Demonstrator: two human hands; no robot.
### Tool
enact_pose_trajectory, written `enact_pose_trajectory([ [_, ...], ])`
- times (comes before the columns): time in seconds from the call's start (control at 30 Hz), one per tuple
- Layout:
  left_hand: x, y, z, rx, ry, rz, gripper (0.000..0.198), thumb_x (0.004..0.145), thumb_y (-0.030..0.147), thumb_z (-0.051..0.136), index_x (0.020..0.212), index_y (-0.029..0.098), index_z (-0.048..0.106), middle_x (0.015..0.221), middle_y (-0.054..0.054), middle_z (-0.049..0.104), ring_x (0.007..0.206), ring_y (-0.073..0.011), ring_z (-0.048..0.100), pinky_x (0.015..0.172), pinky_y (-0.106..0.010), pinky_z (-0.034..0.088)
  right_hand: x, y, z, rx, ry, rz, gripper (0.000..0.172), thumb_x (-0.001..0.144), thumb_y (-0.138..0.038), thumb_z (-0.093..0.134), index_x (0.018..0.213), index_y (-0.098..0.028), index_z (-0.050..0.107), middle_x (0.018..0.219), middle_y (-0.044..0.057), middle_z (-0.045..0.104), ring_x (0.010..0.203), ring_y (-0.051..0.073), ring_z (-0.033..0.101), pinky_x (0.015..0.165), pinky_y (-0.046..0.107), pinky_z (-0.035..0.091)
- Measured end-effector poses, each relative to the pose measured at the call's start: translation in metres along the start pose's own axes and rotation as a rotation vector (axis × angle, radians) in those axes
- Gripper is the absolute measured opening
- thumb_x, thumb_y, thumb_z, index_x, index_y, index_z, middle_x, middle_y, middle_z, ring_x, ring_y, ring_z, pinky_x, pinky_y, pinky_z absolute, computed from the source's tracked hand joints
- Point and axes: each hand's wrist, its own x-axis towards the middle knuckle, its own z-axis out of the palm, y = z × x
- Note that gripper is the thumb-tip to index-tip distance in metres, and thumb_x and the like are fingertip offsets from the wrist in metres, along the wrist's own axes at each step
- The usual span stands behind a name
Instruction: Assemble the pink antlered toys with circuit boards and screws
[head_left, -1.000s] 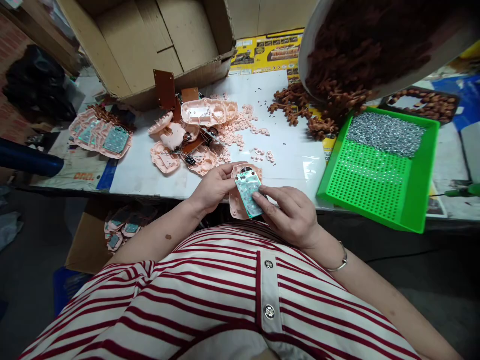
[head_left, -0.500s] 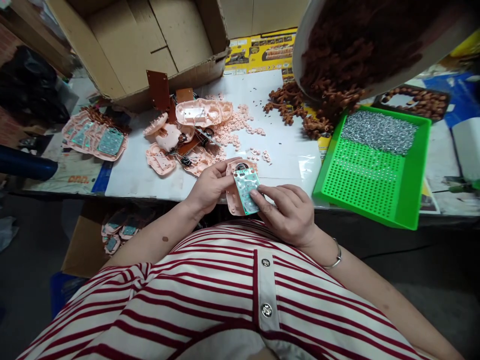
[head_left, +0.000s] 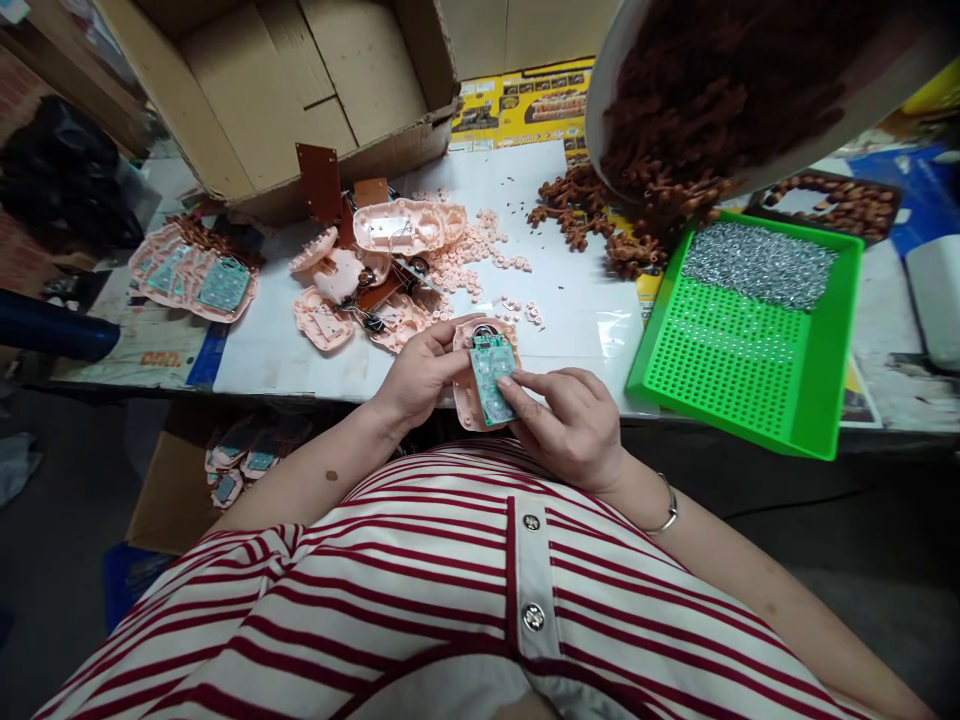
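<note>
My left hand [head_left: 421, 375] grips the left side of a pink plastic housing [head_left: 466, 400] at the table's front edge. Over the housing lies a green circuit board [head_left: 491, 375], with thin dark wires at its top end. My right hand [head_left: 574, 420] pinches the board's lower right edge between thumb and fingers. The fingers' undersides are hidden. Just beyond my hands is a heap of pink housing parts [head_left: 409, 225] with brown boards [head_left: 320, 180] and wires. Small pink pieces [head_left: 487, 245] are scattered beside it.
A green perforated tray [head_left: 720, 370] holds silver screws [head_left: 757, 262] at right. Brown plastic parts [head_left: 637, 250] spill from a white tub [head_left: 600, 120]. A cardboard box [head_left: 405, 140] stands behind. Housings with boards [head_left: 225, 285] are stacked at left; more lie in a lower box [head_left: 172, 490].
The circuit board has turned straighter and sits more squarely over the pink housing. My right hand has moved slightly left with it; my left hand keeps its hold.
</note>
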Motion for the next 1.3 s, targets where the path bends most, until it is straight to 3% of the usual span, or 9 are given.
enact_pose_trajectory([
  [0.27,0.001,0.000,-0.012,-0.069,-0.056,-0.098,0.044,0.063,0.027,0.078,0.105,0.015,0.077,0.106,-0.009,0.079,0.087,-0.0202,0.073,0.070,-0.025,0.052,0.002,-0.002,-0.001,-0.062,-0.040,-0.023,0.041,0.091,-0.017,0.067,0.131,-0.017,0.061,0.099,0.010,0.078,0.077,0.018,0.065,0.076,0.036,0.050],
  [0.57,-0.003,0.002,-0.006,-0.046,-0.076,-0.077,0.042,0.066,0.024,0.085,0.106,0.015,0.076,0.100,-0.008,0.079,0.086,-0.0179,0.071,0.082,-0.030,0.055,0.003,-0.004,0.002,-0.041,-0.104,-0.053,0.042,0.094,-0.019,0.064,0.136,-0.019,0.060,0.102,0.010,0.077,0.078,0.018,0.063,0.074,0.036,0.049],
  [0.73,-0.003,0.002,-0.006,-0.059,-0.081,-0.105,0.038,0.065,0.026,0.085,0.099,0.013,0.077,0.091,-0.008,0.079,0.080,-0.0186,0.072,0.080,-0.031,0.056,0.010,-0.005,0.000,-0.072,-0.133,-0.105,0.035,0.097,-0.034,0.065,0.128,-0.017,0.063,0.095,0.009,0.077,0.074,0.018,0.061,0.070,0.035,0.048],
  [0.83,-0.003,0.002,-0.007,-0.069,-0.111,-0.103,0.038,0.066,0.027,0.086,0.100,0.013,0.077,0.091,-0.008,0.079,0.080,-0.0186,0.073,0.080,-0.030,0.056,0.012,-0.007,-0.001,-0.087,-0.119,-0.126,0.041,0.095,-0.046,0.067,0.120,-0.013,0.066,0.090,0.010,0.076,0.072,0.018,0.060,0.069,0.034,0.047],
  [0.97,-0.004,0.002,-0.009,-0.064,-0.128,-0.082,0.038,0.068,0.027,0.086,0.102,0.014,0.077,0.096,-0.009,0.080,0.085,-0.0184,0.073,0.084,-0.030,0.056,0.014,-0.008,-0.003,-0.075,-0.050,-0.081,0.052,0.092,-0.058,0.066,0.121,-0.015,0.065,0.094,0.012,0.075,0.084,0.022,0.064,0.078,0.036,0.049],
  [1.1,-0.006,0.000,-0.010,-0.018,-0.153,-0.036,0.043,0.067,0.029,0.087,0.107,0.015,0.077,0.106,-0.010,0.079,0.098,-0.0222,0.073,0.091,-0.033,0.055,0.019,-0.008,-0.003,-0.105,-0.092,0.059,0.070,0.093,-0.065,0.058,0.139,-0.013,0.056,0.122,0.021,0.071,0.113,0.030,0.064,0.094,0.044,0.049],
  [1.2,-0.007,-0.003,-0.010,0.035,-0.134,0.025,0.047,0.066,0.028,0.089,0.110,0.017,0.077,0.110,-0.010,0.079,0.104,-0.0227,0.071,0.096,-0.034,0.054,0.020,-0.010,0.000,-0.127,-0.172,0.074,0.069,0.095,-0.058,0.059,0.141,-0.008,0.053,0.130,0.024,0.068,0.123,0.033,0.060,0.102,0.046,0.046],
  [1.3,-0.009,-0.003,-0.009,0.040,-0.103,0.042,0.048,0.065,0.026,0.090,0.111,0.020,0.077,0.110,-0.007,0.079,0.102,-0.0209,0.071,0.097,-0.034,0.053,0.017,-0.012,0.002,-0.161,-0.172,0.076,0.064,0.095,-0.054,0.061,0.140,-0.008,0.054,0.132,0.023,0.068,0.123,0.033,0.061,0.104,0.047,0.045],
])
